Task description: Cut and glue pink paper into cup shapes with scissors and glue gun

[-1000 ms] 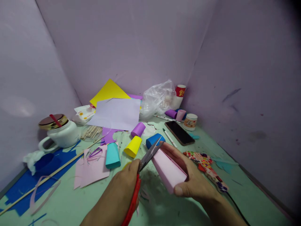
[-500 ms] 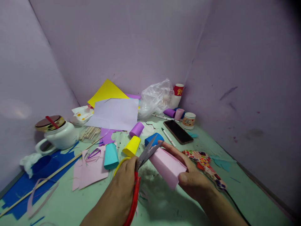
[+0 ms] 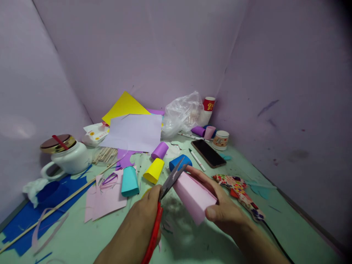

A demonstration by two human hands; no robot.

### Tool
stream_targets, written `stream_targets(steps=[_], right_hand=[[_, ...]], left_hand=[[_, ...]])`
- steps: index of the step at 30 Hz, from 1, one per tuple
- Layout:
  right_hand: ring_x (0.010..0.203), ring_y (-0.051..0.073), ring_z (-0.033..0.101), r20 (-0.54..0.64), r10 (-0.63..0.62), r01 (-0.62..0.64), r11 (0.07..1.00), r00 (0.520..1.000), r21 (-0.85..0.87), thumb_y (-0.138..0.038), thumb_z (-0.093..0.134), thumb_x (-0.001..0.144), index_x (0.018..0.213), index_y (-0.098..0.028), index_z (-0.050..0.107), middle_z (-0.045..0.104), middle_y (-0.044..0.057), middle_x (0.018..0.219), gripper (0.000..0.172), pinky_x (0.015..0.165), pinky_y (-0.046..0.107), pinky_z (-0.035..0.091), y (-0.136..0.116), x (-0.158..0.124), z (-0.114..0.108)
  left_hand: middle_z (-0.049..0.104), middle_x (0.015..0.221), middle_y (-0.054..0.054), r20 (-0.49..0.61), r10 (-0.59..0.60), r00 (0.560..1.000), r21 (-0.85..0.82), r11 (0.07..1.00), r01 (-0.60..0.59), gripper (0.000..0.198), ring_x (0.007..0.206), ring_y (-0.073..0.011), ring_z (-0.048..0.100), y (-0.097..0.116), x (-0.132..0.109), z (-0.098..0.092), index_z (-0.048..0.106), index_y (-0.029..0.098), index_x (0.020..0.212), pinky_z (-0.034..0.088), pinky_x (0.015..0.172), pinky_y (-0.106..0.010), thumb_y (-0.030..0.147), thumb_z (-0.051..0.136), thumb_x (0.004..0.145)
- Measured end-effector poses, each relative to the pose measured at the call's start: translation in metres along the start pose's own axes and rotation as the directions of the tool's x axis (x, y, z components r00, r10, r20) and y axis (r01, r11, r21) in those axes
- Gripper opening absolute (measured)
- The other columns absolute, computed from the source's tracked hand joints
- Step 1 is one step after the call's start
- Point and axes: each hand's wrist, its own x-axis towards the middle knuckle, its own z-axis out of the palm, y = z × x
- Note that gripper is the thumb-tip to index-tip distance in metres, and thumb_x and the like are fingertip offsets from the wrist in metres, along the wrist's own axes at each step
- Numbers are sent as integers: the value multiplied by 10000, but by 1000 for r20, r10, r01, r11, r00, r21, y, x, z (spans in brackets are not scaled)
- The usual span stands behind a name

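My left hand (image 3: 147, 211) grips a pair of scissors (image 3: 167, 185) with one red handle and one yellow handle. Their blades are slightly parted and lie at the far, narrow end of a pink paper cone-shaped tube (image 3: 192, 197). Around the right side of that tube my right hand (image 3: 220, 201) is closed, thumb at its near edge and fingers along the far side. Just beyond the blades a blue paper tube (image 3: 180, 162) lies on the table. Yellow (image 3: 154, 171), purple (image 3: 160, 150) and teal paper tubes (image 3: 130, 181) lie to the left.
A phone (image 3: 208, 153), a marker (image 3: 197, 160) and a patterned glue gun (image 3: 239, 196) with a cord are on the right. Paper sheets (image 3: 132, 132) and a plastic bag (image 3: 181, 113) are at the back. A white lidded mug (image 3: 70, 159) and wooden stick (image 3: 60, 204) stand left.
The scissor blades have closed somewhat and shifted slightly. The pink tube and my right hand have moved a little to the left.
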Motion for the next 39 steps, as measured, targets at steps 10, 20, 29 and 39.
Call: stream_targets(steps=[10,20,29,39], right_hand=[[1378,347,336,36,-84,91,919,996,-385,-442,902,480,1434,-309,373,387,86,1508,1100,1155,521,152,3,-3,1],[1391,371,318,217,0,71,945,976,-319,-428,931,408,1458,-297,349,367,113,1523,1207,1149,551,140,9,-9,9],[1256,397,486,119,95,-106,991,988,87,-490,893,452,1281,-231,541,496,154,1399,937,1045,551,332,17,-3,15],[1210,354,532,-37,12,-3,966,999,259,-458,842,529,1233,-234,596,536,126,1380,778,1002,475,416,0,1,2]], left_hand=[[684,786,-22,-249,-82,965,83,991,106,276,679,-210,659,5,2,-26,524,244,1041,448,579,-273,451,445,876],[603,695,44,-58,-303,951,-827,548,125,537,601,-134,586,16,0,3,481,203,1048,479,565,-240,432,771,658],[630,769,28,-31,-287,957,-863,491,120,508,641,-133,620,12,1,9,435,202,1041,524,641,-268,358,763,685],[696,810,-51,-153,-127,980,-156,982,102,333,725,-228,666,10,-6,0,547,229,1123,497,633,-298,297,506,800]])
